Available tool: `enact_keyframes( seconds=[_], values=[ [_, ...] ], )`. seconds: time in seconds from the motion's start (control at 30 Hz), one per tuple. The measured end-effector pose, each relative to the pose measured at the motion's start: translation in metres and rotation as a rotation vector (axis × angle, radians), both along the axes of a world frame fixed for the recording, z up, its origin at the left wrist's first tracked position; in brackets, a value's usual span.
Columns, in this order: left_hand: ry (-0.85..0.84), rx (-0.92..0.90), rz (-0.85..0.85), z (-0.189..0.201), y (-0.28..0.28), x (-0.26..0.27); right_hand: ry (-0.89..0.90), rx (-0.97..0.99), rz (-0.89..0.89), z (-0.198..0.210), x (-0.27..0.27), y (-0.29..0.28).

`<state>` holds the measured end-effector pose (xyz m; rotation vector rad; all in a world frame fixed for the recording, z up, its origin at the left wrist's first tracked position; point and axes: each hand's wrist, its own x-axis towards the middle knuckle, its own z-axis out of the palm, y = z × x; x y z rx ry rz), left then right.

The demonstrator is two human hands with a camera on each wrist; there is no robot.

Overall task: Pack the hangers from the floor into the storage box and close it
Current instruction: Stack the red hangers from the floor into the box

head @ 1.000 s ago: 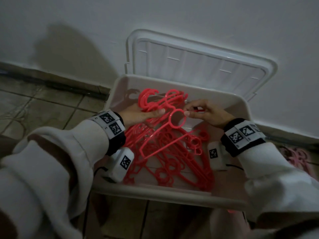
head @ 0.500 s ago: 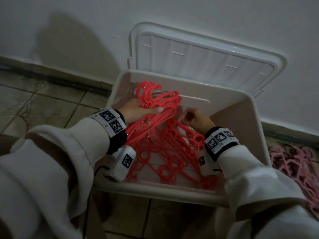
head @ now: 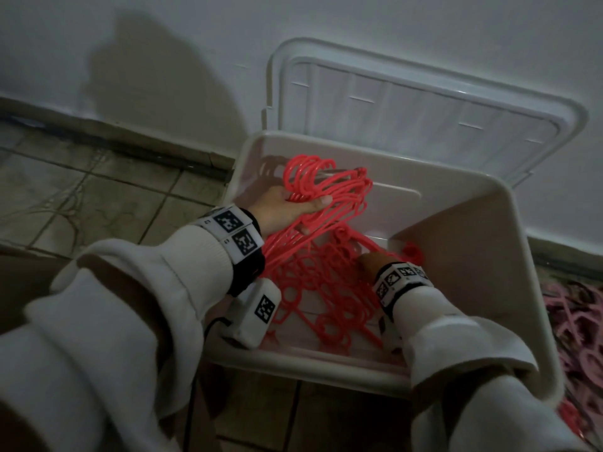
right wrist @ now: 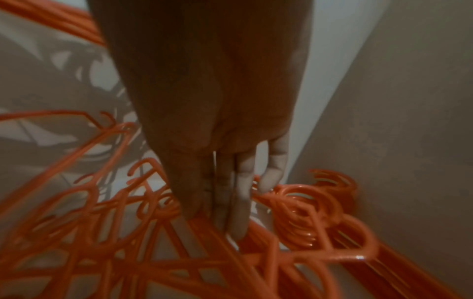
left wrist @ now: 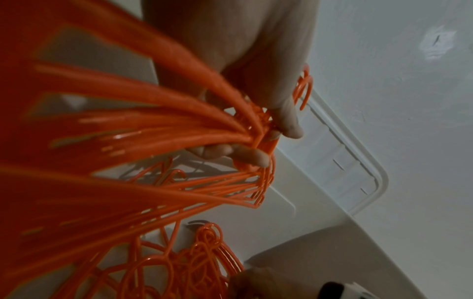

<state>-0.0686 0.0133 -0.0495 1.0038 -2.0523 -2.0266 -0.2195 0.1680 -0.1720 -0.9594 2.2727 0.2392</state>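
A white storage box (head: 375, 370) stands open on the floor, its lid (head: 424, 106) leaning against the wall. Several red hangers (head: 323, 282) lie tangled inside. My left hand (head: 293, 207) grips a bunch of red hangers (head: 329, 184) near their hooks and holds it above the pile; the left wrist view shows fingers (left wrist: 245, 153) and thumb curled round that bunch (left wrist: 179, 125). My right hand (head: 372, 264) is low in the box with straight fingers (right wrist: 238, 202) pressing down on the hangers (right wrist: 294, 212) by the right wall.
More pink hangers (head: 577, 337) lie on the floor right of the box. Tiled floor (head: 81, 197) stretches to the left, and the white wall (head: 163, 60) with its skirting runs behind the box.
My right hand has gone from beside the left hand's bunch down into the box onto the pile. The left hand still holds its bunch, now a little nearer the back wall.
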Motion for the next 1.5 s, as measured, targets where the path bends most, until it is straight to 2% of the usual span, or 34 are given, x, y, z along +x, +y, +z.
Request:
enact_keyframes(
  seconds=[0.13, 0.33, 0.57, 0.67, 0.8, 0.93, 1.0, 1.13, 1.2, 1.33, 1.5],
  values=[
    [-0.013, -0.02, -0.023, -0.001, -0.002, -0.001, -0.145, -0.014, 0.033, 0.01, -0.009, 0.006],
    [-0.016, -0.023, -0.033, 0.006, 0.007, -0.005, -0.198, -0.24, 0.006, 0.056, -0.01, 0.019],
    [-0.02, -0.068, -0.066, 0.009, 0.007, -0.004, -0.003, -0.386, -0.047, 0.092, -0.024, 0.03],
    [-0.023, -0.052, -0.046, 0.01, 0.004, -0.002, -0.004, -0.509, -0.168, 0.101, -0.033, 0.037],
    [-0.026, 0.013, 0.003, 0.011, 0.001, -0.001, -0.261, -0.762, -0.492, 0.106, -0.043, 0.042],
    [-0.017, 0.033, -0.011, 0.012, 0.004, 0.002, -0.717, -1.124, -0.948, 0.123, -0.03, 0.036],
    [0.016, 0.107, -0.023, 0.016, 0.008, 0.003, -0.883, -1.191, -1.049, 0.124, -0.017, 0.028],
    [0.09, 0.221, -0.113, 0.019, 0.016, 0.001, -1.043, -1.165, -1.11, 0.113, 0.017, 0.003],
    [0.062, 0.213, -0.17, 0.021, 0.018, 0.001, -1.094, -1.132, -1.137, 0.111, 0.034, -0.011],
    [-0.029, 0.059, -0.099, 0.018, 0.016, -0.004, -0.978, -0.92, -1.028, 0.104, 0.045, -0.024],
    [-0.039, 0.01, -0.054, 0.014, 0.009, 0.0, -0.745, -0.628, -0.875, 0.101, 0.026, -0.015]
  ],
)
